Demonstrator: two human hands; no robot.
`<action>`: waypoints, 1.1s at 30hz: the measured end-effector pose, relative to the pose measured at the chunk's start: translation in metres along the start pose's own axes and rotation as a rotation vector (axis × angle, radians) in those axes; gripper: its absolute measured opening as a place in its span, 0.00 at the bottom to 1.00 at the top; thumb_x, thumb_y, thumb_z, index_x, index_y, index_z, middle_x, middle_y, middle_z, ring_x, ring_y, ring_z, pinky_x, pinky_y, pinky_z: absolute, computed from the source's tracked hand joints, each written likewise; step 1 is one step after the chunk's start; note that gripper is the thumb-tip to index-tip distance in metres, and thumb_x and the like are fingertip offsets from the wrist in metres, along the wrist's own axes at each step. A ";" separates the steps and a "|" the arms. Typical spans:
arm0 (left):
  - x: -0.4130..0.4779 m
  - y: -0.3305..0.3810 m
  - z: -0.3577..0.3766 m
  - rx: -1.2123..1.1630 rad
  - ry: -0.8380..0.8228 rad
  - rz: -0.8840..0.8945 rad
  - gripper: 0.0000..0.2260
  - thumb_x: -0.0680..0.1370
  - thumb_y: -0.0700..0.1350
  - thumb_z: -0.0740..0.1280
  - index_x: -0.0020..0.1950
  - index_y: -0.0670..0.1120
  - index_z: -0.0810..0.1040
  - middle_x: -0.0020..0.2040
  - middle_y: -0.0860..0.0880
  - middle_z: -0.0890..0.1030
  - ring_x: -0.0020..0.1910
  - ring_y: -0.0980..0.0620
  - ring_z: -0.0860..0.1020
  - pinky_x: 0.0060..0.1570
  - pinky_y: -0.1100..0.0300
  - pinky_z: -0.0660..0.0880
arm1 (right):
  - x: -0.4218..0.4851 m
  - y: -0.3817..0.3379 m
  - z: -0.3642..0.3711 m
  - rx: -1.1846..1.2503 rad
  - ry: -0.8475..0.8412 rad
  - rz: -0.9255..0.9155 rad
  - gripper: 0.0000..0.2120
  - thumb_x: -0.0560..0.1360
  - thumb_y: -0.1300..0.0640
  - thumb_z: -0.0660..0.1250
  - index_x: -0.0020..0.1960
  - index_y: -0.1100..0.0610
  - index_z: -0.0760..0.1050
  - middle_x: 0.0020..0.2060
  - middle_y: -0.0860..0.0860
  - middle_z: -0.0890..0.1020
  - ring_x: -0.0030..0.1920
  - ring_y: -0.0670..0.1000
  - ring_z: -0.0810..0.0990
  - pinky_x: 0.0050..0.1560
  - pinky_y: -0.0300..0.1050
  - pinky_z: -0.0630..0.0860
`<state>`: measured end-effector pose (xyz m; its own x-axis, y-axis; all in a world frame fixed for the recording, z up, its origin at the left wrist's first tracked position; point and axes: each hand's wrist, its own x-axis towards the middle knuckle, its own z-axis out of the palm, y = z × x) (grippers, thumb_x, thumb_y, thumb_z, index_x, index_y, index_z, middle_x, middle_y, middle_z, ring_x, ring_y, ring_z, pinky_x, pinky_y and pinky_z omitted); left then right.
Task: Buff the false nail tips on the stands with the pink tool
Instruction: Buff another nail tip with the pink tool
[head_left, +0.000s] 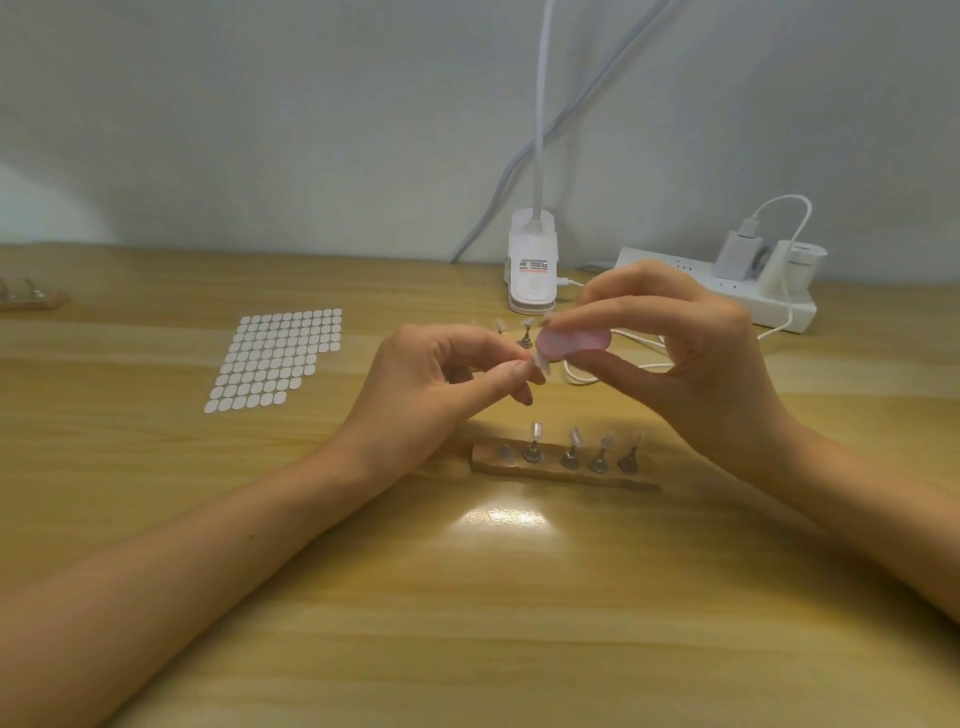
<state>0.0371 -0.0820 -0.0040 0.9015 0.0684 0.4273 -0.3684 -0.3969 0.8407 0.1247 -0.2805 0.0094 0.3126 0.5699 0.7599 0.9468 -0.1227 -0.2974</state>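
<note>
The light wooden table (467, 597) carries a sheet of white oval stickers (278, 358), a wooden strip of nail stands (561, 470), a white lamp base (532, 270), a power strip (737, 296) and a white cable (613, 371).

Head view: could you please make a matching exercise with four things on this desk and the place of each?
Things:
1 pink tool
2 sheet of white stickers
3 wooden base with nail stands
4 power strip

Places:
A by the wall, on the right side
B pinched in the right hand
C on the table, left of the left hand
D on the table, nearer the viewer than both hands

Pairs: 1-B; 2-C; 3-D; 4-A
</note>
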 end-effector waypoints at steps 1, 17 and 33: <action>0.000 0.000 0.000 -0.001 0.003 -0.003 0.08 0.75 0.50 0.72 0.46 0.47 0.87 0.38 0.51 0.86 0.43 0.33 0.81 0.48 0.31 0.76 | 0.000 0.001 -0.001 0.024 0.000 0.030 0.10 0.75 0.56 0.72 0.56 0.53 0.81 0.47 0.54 0.82 0.49 0.49 0.81 0.50 0.47 0.79; 0.002 -0.002 -0.001 0.017 -0.003 0.020 0.03 0.77 0.45 0.73 0.47 0.48 0.87 0.39 0.51 0.87 0.40 0.30 0.80 0.44 0.32 0.76 | -0.002 -0.006 0.004 0.050 -0.069 -0.065 0.10 0.75 0.56 0.72 0.56 0.55 0.81 0.48 0.54 0.83 0.49 0.51 0.82 0.49 0.45 0.80; 0.002 -0.002 -0.001 -0.038 -0.021 0.002 0.05 0.75 0.48 0.73 0.47 0.49 0.87 0.40 0.51 0.87 0.42 0.27 0.79 0.45 0.28 0.75 | -0.002 -0.003 0.003 0.038 -0.069 -0.048 0.10 0.74 0.57 0.72 0.55 0.58 0.82 0.45 0.55 0.82 0.47 0.52 0.81 0.48 0.46 0.79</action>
<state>0.0396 -0.0795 -0.0046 0.9053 0.0486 0.4221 -0.3778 -0.3623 0.8521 0.1210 -0.2794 0.0070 0.2595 0.6295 0.7324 0.9566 -0.0634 -0.2844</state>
